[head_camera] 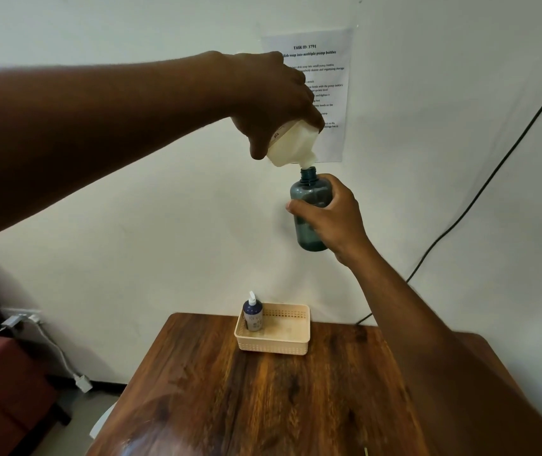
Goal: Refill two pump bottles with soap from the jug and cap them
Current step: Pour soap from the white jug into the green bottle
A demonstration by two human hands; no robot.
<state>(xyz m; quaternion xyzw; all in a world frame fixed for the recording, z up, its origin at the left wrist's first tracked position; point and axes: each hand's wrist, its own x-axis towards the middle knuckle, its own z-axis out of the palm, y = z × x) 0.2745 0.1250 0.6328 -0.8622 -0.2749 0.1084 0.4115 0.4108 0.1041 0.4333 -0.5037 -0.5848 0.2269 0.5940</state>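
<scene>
With our left hand (273, 103) in a full grip on the upended white jug (291, 144) and our right hand (329, 215) wrapped round the open teal bottle (309, 209), both well above the surface (263, 396), we risk soap running down the outside if spout and narrow mouth drift apart. The jug's long axis tilts steeply, spout down-right onto the neck; the bottle stands upright, mouth up. The other bottle (252, 312), pump on, stands in the basket (273, 343).

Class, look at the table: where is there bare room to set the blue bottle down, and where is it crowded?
The wooden table is bare in front of the cream basket and at both its sides. Inside the basket, the floor right of the capped pump bottle is free. The far edge, by basket and wall, is tightest. Both hands are busy up above.
</scene>
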